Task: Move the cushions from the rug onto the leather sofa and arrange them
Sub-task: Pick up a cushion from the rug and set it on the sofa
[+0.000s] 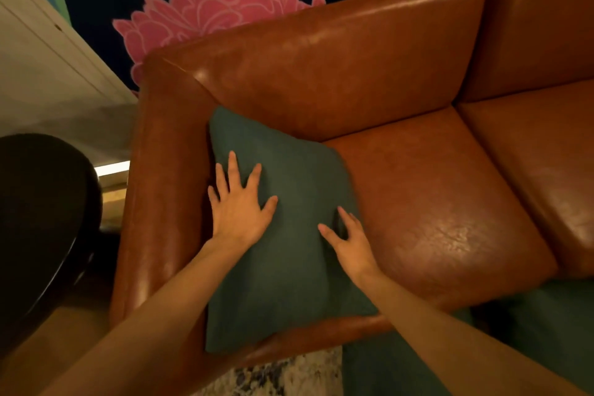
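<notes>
A dark green cushion (289,254) leans in the left corner of the brown leather sofa (434,196), against the armrest and backrest. My left hand (239,206) lies flat on the cushion's left side with its fingers spread. My right hand (348,241) rests on the cushion's right edge, fingers apart and slightly curled over it. More green cushion fabric (546,325) shows at the lower right, in front of the sofa, partly hidden by my right forearm. A patch of the speckled rug (283,376) is visible at the bottom.
A round black table (45,219) stands left of the sofa's armrest. Behind the sofa is a wall painted with a pink flower (205,6). A white door or panel (41,67) is at the far left. The sofa's right seat (546,151) is bare.
</notes>
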A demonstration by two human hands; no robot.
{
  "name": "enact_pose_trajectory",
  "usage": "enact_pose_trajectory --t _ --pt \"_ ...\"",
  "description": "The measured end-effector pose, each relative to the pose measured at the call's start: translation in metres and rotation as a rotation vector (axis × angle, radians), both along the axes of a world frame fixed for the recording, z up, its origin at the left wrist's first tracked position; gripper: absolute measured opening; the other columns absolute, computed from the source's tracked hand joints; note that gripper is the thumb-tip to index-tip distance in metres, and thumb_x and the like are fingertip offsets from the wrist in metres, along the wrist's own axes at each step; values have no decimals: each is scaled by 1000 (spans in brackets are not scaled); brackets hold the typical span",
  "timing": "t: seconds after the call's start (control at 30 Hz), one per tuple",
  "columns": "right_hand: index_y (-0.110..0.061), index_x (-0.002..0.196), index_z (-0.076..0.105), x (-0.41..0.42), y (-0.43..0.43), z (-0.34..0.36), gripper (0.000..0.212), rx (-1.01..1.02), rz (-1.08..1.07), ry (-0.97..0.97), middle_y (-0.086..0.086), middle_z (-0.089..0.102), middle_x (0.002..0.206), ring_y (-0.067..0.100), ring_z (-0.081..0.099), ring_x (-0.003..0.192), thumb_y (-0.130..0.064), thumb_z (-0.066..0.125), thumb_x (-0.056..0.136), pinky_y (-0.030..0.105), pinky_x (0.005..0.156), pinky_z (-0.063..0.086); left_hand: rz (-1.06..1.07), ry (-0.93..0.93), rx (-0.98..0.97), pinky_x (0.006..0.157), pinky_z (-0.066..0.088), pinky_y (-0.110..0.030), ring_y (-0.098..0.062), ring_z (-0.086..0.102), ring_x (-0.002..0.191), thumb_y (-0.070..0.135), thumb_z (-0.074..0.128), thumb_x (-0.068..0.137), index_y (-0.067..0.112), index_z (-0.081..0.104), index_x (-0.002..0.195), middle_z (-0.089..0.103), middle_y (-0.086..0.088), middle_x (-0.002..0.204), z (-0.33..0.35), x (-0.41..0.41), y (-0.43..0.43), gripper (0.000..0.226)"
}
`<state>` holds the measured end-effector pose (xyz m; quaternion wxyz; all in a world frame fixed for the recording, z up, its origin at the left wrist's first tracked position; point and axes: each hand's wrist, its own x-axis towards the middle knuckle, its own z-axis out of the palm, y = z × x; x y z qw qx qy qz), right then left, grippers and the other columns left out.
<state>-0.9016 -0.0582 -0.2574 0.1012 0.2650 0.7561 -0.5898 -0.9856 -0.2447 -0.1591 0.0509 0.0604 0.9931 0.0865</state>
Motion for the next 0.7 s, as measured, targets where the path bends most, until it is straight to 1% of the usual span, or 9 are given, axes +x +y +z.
enact_pose_trajectory --t 0.17,0.33,0.43,0.47,0.5,0.53,0.57,0.6,0.7 --pt "-22 147 41 -12 -5 4 72 48 130 -22 8 25 158 20 27 146 -41 70 84 27 117 20 -55 12 -81 115 15 -62 -32 -11 148 62 34 91 32 8 153 -17 -2 161 -14 2 -7 73" --pt "-13 145 44 4 25 14 74 108 242 -97 12 42 147 25 42 137 -36 74 82 34 116 31 -63 -36 -104 115 7 -61 -32 -10 148 59 36 92 31 9 153 -13 -5 161 -12 3 -3 72" --pt "-12 140 50 33 38 11 84 101 239 -131 14 49 141 28 50 129 -46 81 69 41 112 39 -170 -36 -133 116 3 -59 -29 -11 149 50 40 95 28 14 152 -12 -5 162 4 20 4 67" --pt "-11 135 54 45 42 11 76 71 211 -134 14 51 135 26 56 121 -37 83 70 39 108 43 -217 -29 -123 117 4 -59 -27 -10 149 43 42 95 27 17 152 -11 -5 162 10 32 10 64" --pt "-11 129 58 57 45 18 61 44 189 -133 12 53 125 20 61 105 -23 83 74 30 98 49 -273 -16 -107 117 6 -59 -27 -7 149 34 45 94 25 21 151 -8 -4 162 14 46 17 63" --pt "-13 120 61 72 48 25 47 21 176 -125 10 53 113 11 60 85 -10 79 77 19 82 52 -324 -2 -89 117 8 -58 -27 -1 150 25 48 90 24 26 149 -2 -5 163 17 61 24 64" --pt "-15 109 63 89 53 34 36 10 171 -121 8 52 102 4 55 70 -2 76 78 11 64 48 -381 9 -76 117 11 -57 -27 9 149 21 50 85 24 32 146 6 -4 162 19 80 31 64" --pt "-16 99 62 100 57 39 29 -13 176 -112 7 53 92 0 53 59 2 73 79 8 54 43 -431 12 -36 117 16 -55 -27 21 146 19 50 82 24 38 142 18 -4 160 22 94 37 62" --pt "-17 78 64 154 78 56 24 -47 169 -102 2 62 75 -5 58 57 6 68 83 8 57 43 -443 -146 219 107 39 -37 -17 48 126 29 45 86 23 47 133 45 2 140 18 156 55 47"
